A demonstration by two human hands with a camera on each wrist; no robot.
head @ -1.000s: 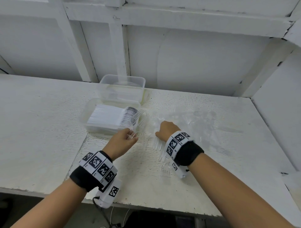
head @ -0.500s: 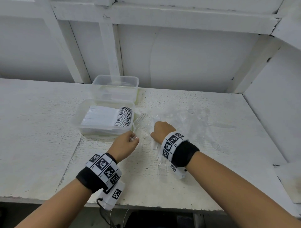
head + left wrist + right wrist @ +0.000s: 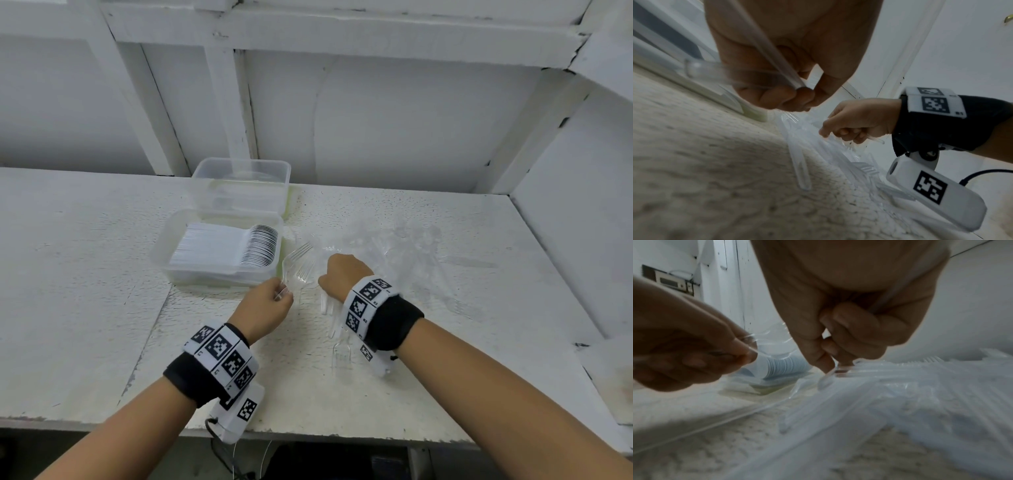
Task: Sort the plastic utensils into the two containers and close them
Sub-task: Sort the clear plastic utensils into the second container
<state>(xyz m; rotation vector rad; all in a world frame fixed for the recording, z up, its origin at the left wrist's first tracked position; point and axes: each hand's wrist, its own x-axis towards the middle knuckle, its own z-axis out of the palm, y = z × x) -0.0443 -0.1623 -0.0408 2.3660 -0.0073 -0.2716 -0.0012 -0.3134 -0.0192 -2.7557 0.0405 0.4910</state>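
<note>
Forks, clear plastic, are what I'm sorting rn. Nearest me a loose fork lies flat on the white table, just beside my R wrist, w/ another clear handle or two between it and the hand.

My left hand has fingers curled, pinching the handle ends of a small bunch of forks; tines fan up and away toward the containers. I'd say I'm holding them by the handles so they stack aligned and drop in as one lot. L wrist view shows the handles crossing the palm, thumb and fingers closed round them.

My right hand is knuckles-up at the near edge of the loose clear pile. R wrist view: thumb and forefinger tips pinch down on one handle in the heap, other fingers curled in w/ a clear handle tucked against the palm. Prob picking the next fork for the bunch.

Further out, the near container holds a tight row of white spoons, open, no lid on. Behind it, touching, the far container looks open too; contents too faint to tell. I can't pick out the lids.
</note>
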